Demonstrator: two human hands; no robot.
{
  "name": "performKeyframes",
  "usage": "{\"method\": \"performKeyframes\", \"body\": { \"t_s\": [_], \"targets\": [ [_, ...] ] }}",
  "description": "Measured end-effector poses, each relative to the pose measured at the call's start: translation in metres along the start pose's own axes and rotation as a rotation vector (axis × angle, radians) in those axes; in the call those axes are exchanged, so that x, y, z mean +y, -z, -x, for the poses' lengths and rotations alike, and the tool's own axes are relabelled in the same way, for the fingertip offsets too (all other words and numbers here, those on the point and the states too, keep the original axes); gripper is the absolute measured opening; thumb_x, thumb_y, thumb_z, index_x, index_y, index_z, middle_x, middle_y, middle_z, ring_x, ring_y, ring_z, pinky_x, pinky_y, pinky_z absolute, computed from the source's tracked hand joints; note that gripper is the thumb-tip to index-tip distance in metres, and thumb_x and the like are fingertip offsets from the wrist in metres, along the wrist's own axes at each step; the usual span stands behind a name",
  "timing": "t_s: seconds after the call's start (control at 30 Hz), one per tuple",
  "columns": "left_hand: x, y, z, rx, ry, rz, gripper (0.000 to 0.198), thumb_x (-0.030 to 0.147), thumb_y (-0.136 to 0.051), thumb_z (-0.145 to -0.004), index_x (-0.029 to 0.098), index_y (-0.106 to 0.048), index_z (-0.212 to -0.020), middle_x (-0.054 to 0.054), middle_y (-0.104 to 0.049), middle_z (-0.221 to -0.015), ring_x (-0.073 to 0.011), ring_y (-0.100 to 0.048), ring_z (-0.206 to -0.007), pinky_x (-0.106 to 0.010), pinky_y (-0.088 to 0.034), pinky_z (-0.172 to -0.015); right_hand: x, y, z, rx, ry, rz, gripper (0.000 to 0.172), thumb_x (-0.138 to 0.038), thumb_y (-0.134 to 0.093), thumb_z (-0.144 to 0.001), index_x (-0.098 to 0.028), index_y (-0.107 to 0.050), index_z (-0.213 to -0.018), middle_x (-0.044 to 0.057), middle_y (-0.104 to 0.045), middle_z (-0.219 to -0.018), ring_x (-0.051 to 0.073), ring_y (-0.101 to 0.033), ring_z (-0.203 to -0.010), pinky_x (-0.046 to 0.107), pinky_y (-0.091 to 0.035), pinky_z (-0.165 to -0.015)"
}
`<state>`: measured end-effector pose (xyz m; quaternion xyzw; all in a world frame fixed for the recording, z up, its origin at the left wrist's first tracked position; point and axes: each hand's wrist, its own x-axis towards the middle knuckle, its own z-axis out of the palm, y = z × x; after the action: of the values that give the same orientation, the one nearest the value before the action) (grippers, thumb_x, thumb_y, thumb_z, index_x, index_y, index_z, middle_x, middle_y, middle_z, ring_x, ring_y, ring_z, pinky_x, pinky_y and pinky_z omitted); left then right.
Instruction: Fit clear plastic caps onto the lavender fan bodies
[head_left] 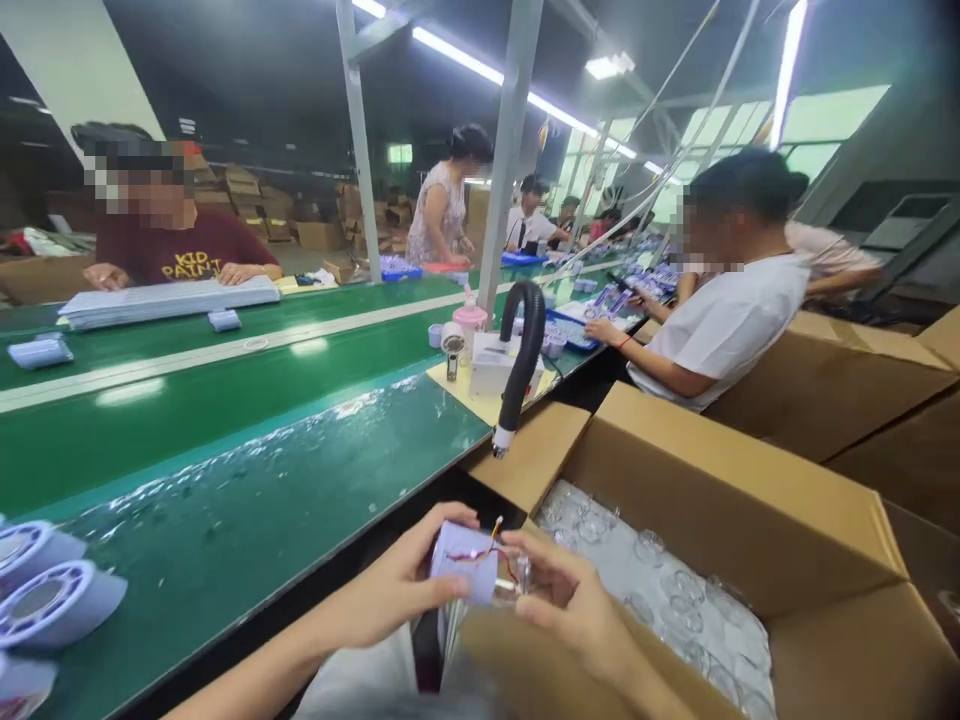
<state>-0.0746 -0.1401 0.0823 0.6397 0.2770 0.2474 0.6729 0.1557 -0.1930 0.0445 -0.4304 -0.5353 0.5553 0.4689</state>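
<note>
In the head view, my left hand [409, 580] is wrapped round a lavender cylindrical plastic housing [466, 568], held above my lap. Thin red wires with a small white connector [496, 528] stick up along the housing's side. My right hand [566, 595] pinches a small clear plastic part [523, 572] at the housing's right end. Whether that part touches the housing I cannot tell. Beside my right hand stands an open cardboard box [847, 640] with several clear round plastic pieces [684, 605] on a white sheet.
Several lavender housings [56, 605] stand on the green bench [247, 540] at the left. A black flexible hose [525, 350] bends down near the bench edge, beside a white box [495, 370]. Co-workers sit along the line, one in white [739, 300] at the right.
</note>
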Motion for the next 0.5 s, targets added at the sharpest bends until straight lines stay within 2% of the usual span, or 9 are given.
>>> {"method": "performKeyframes", "body": {
  "t_s": [0.13,0.27,0.37,0.5],
  "targets": [
    [0.0,-0.001,0.003,-0.057,0.01,0.086,0.05,0.035,-0.068,-0.082,0.023,-0.044,-0.125,-0.007,-0.055,-0.119,-0.0209,-0.052,-0.109,-0.036,-0.04,-0.094,-0.008,0.003,0.005,-0.028,-0.05,0.036,0.054,-0.04,-0.081,-0.07,-0.022,-0.067,-0.119,0.01,-0.07,-0.112,0.024,-0.068,-0.09,0.033,-0.057,-0.074],
    [-0.004,0.0,0.006,-0.038,0.004,0.067,0.054,0.032,-0.073,-0.078,0.023,-0.046,-0.124,-0.007,-0.055,-0.118,-0.0208,-0.053,-0.107,-0.035,-0.042,-0.091,-0.014,0.004,0.007,-0.054,-0.085,0.084,0.051,-0.035,-0.08,-0.072,-0.023,-0.067,-0.12,0.009,-0.07,-0.11,0.024,-0.068,-0.091,0.035,-0.057,-0.077],
    [-0.011,0.001,0.004,0.004,-0.073,0.073,0.06,0.027,-0.08,-0.071,0.023,-0.049,-0.122,-0.007,-0.052,-0.121,-0.0219,-0.053,-0.109,-0.034,-0.043,-0.091,-0.017,0.003,0.005,-0.066,-0.083,0.114,0.05,-0.032,-0.079,-0.073,-0.023,-0.066,-0.121,0.008,-0.07,-0.11,0.024,-0.067,-0.093,0.036,-0.058,-0.079],
    [-0.021,0.0,-0.001,0.086,-0.198,0.133,0.052,0.024,-0.08,-0.069,0.022,-0.056,-0.116,-0.011,-0.047,-0.131,-0.0247,-0.051,-0.117,-0.036,-0.043,-0.096,-0.017,0.003,0.001,-0.086,-0.105,0.108,0.05,-0.03,-0.078,-0.074,-0.024,-0.065,-0.122,0.007,-0.068,-0.115,0.023,-0.066,-0.096,0.034,-0.057,-0.08]
  ]
}}
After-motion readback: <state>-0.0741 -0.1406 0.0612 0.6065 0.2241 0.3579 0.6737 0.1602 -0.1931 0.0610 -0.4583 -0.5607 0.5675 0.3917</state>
